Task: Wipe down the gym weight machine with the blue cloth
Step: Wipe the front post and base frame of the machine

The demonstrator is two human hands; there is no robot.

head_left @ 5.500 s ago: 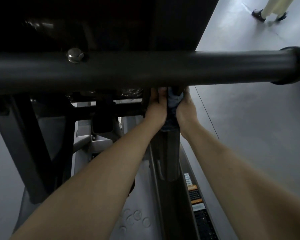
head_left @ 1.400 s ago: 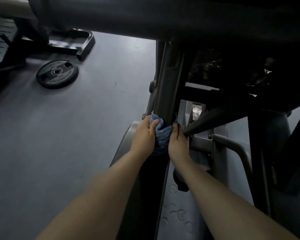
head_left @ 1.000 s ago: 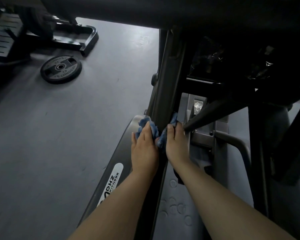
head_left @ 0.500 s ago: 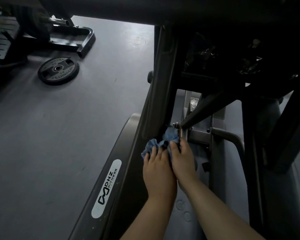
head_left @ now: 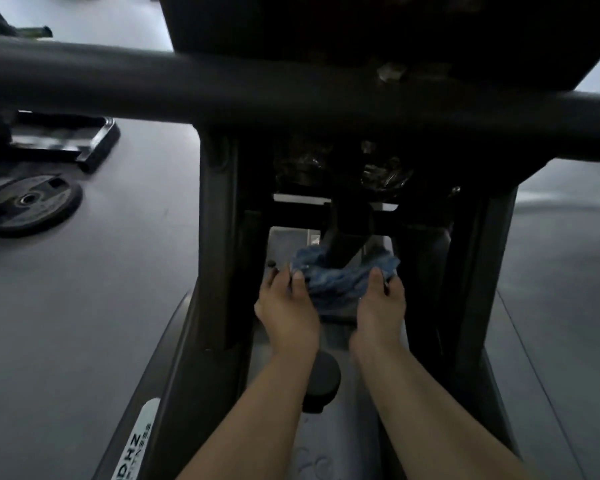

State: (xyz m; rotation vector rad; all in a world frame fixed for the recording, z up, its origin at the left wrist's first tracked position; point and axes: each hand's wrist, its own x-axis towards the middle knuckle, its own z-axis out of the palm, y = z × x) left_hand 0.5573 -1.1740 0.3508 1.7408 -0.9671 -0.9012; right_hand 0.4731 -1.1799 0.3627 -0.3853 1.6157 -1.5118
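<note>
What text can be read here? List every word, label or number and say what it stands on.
"DHZ": white sticker on the weight machine's dark base rail, cut off by the frame edge.
Smaller line under it on the same sticker: too small to read surely.
Raised lettering on the weight plate on the floor: too blurred to read.

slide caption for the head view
Both hands, left and right, hold the blue cloth around a dark central strut.
</note>
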